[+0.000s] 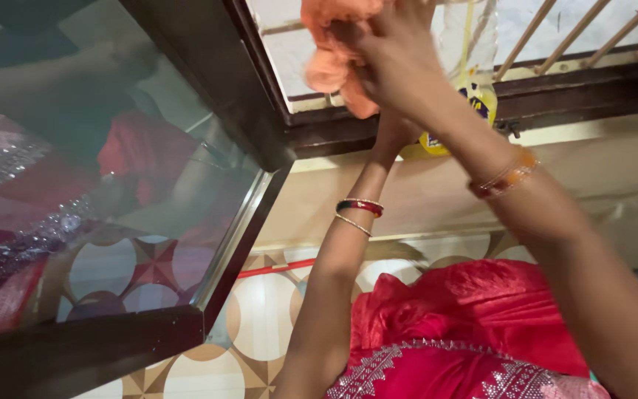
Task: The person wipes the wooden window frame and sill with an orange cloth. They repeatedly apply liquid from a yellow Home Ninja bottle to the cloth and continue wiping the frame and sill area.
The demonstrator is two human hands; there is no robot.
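Your right hand (400,63) is raised to the window, fingers curled and clenched around a bunched orange cloth (334,59), which it presses near the lower edge of the dark wooden window frame (422,122). The cloth spills out to the left of your fingers and hangs in soft folds just above the frame's bottom rail.

Your left hand (393,137) reaches up from below, directly under the right one. Most of it is hidden behind your right wrist, so you cannot tell whether it is open or closed; it sits against a clear plastic bottle with a yellow label (474,96) that stands on the sill, and may be gripping it.

Moving outward, your right wrist carries an orange and red bangle (505,174), and your left wrist carries a red and dark bangle beside a thin gold one (359,208). Behind the bottle, slanted bars (555,29) cross the opening.

To the left, an opened glass window pane (112,199) in a dark frame swings inward and reflects your red clothing. Below your arms lies your red garment with silver trim (467,325), over a floor of round-patterned tiles (260,310).
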